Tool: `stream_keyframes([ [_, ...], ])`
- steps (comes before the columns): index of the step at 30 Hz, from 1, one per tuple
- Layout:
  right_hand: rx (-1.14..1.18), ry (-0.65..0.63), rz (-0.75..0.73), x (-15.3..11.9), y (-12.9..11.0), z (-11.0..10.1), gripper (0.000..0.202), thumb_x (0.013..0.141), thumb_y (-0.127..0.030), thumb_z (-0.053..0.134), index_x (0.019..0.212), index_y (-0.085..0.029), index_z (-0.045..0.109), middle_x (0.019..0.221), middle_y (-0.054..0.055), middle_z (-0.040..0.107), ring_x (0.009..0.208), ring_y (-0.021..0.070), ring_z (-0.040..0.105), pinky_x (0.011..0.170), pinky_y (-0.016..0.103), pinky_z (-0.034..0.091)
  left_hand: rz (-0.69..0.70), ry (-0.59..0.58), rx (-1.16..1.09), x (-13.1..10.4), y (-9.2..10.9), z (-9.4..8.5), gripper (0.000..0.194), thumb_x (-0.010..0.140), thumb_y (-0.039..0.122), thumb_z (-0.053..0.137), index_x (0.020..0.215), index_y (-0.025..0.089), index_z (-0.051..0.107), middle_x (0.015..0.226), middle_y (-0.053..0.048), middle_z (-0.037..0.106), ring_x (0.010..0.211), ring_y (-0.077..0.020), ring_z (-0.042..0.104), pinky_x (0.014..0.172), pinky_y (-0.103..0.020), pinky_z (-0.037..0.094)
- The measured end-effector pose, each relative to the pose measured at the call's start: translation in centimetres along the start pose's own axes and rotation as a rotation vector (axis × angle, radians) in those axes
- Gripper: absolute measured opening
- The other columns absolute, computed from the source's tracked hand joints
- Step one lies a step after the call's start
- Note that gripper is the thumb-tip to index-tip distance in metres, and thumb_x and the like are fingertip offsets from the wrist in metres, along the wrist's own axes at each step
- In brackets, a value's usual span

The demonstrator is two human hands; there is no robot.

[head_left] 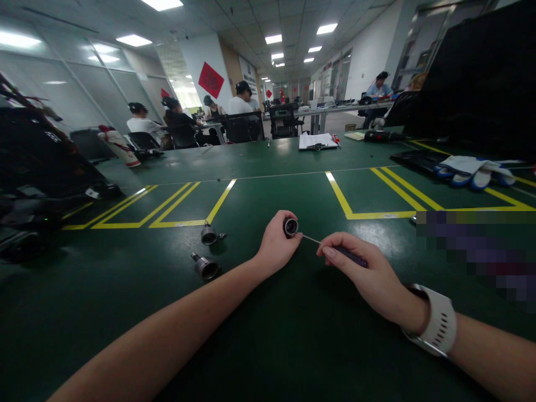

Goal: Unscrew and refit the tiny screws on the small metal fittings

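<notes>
My left hand [278, 245] is closed around a dark metal cup-shaped part [290, 226], its round opening turned towards me. In my right hand [364, 268] is a thin screwdriver [350, 255] with a dark purple handle. Its slim shaft points left, and the tip meets the part's lower rim or my left fingertips; which one I cannot tell. Two similar metal parts, one farther [209, 234] and one nearer [206, 267], lie on the green table to the left of my hands. A tiny metal piece [223, 235] rests beside the farther one.
Yellow tape [381, 215] marks boxes across the green table [268, 195]. A clipboard with papers [319, 141] lies at the far edge. White-and-blue gloves [475, 170] and a power drill [384, 135] are at the right. Dark equipment stands at the left. Several people sit beyond.
</notes>
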State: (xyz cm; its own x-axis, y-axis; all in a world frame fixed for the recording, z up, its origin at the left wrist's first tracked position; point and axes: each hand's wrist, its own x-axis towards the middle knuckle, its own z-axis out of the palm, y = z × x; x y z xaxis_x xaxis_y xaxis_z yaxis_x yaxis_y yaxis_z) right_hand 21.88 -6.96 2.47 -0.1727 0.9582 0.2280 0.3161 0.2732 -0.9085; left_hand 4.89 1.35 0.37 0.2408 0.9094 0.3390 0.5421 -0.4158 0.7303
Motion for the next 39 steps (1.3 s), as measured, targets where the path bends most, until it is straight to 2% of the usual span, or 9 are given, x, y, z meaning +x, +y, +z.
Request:
stream_keyframes([
  [5, -0.004, 0.036, 0.009, 0.08, -0.05, 0.00, 0.018, 0.086, -0.033, 0.050, 0.084, -0.019, 0.062, 0.076, 0.002, 0.061, 0.071, 0.0163, 0.057, 0.062, 0.029, 0.045, -0.031, 0.031, 0.016, 0.00, 0.30, -0.05, 0.029, 0.067, 0.002, 0.056, 0.091, 0.017, 0.050, 0.088, -0.001, 0.055, 0.082, -0.0149, 0.052, 0.074, -0.028, 0.044],
  [18, -0.079, 0.037, 0.124, 0.33, -0.26, 0.12, 0.021, 0.083, -0.034, 0.048, 0.082, -0.018, 0.062, 0.079, 0.004, 0.063, 0.074, 0.0195, 0.058, 0.065, 0.033, 0.045, -0.059, 0.084, 0.064, -0.06, -0.37, 0.20, 0.036, 0.065, 0.000, 0.051, 0.097, 0.017, 0.051, 0.090, -0.002, 0.055, 0.081, -0.0145, 0.052, 0.072, -0.027, 0.045],
  [33, -0.096, 0.034, 0.168, 0.55, -0.48, 0.06, 0.019, 0.083, -0.030, 0.049, 0.079, -0.018, 0.063, 0.076, 0.004, 0.064, 0.071, 0.0194, 0.060, 0.063, 0.034, 0.047, -0.079, 0.061, 0.044, -0.05, -0.22, 0.09, 0.031, 0.069, 0.007, 0.056, 0.098, 0.017, 0.050, 0.090, -0.002, 0.055, 0.081, -0.0150, 0.053, 0.073, -0.030, 0.046],
  [39, -0.079, 0.035, 0.182, 0.54, -0.30, 0.04, 0.018, 0.083, -0.029, 0.050, 0.078, -0.019, 0.063, 0.076, 0.004, 0.065, 0.072, 0.0196, 0.060, 0.063, 0.034, 0.047, -0.074, 0.032, 0.024, -0.02, -0.13, 0.04, 0.036, 0.067, 0.010, 0.060, 0.100, 0.017, 0.049, 0.095, -0.003, 0.054, 0.086, -0.0163, 0.053, 0.077, -0.031, 0.046],
])
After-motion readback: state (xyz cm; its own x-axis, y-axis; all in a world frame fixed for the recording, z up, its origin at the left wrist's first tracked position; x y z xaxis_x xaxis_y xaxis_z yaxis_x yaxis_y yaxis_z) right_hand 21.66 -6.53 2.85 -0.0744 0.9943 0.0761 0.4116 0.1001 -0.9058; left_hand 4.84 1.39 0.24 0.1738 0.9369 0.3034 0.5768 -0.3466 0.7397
